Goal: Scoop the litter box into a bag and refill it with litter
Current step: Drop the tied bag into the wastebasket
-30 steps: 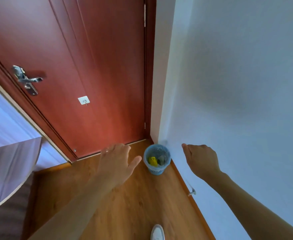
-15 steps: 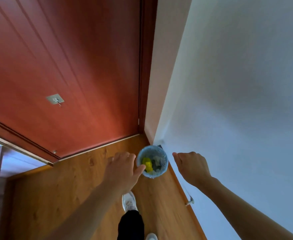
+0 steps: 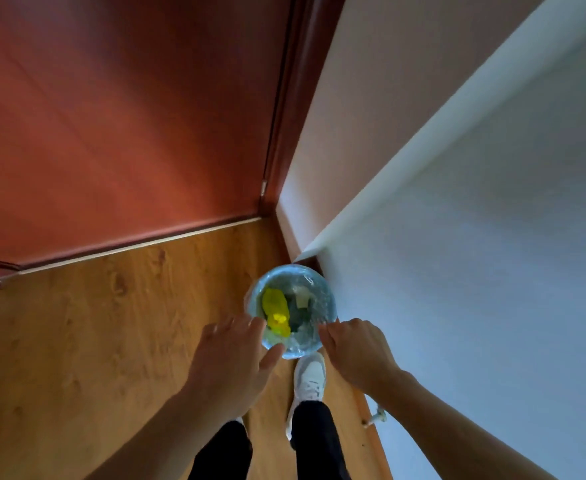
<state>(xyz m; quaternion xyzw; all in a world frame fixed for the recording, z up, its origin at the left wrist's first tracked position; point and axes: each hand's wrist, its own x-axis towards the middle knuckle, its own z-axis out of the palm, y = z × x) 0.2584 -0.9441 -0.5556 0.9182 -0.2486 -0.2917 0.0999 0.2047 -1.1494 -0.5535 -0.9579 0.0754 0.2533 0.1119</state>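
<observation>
A small round bin (image 3: 321,292) lined with a clear bluish bag stands on the wooden floor in the corner where the door meets the wall. Inside it lie a yellow piece of rubbish (image 3: 276,311) and some grey-green scraps. My left hand (image 3: 231,358) reaches down at the bin's near-left rim, fingers spread, holding nothing. My right hand (image 3: 355,348) is at the near-right rim, fingers curled loosely, with nothing visibly in it. No litter box, scoop or litter is in view.
A red-brown door (image 3: 129,116) fills the upper left. A pale wall (image 3: 475,237) runs along the right, with a small doorstop (image 3: 376,417) at its base. My white shoe (image 3: 310,375) and dark trouser legs stand just short of the bin.
I have stepped closer and look more steeply down; the bin is now larger and just beyond my hands. Both hands have come down to its near rim.
</observation>
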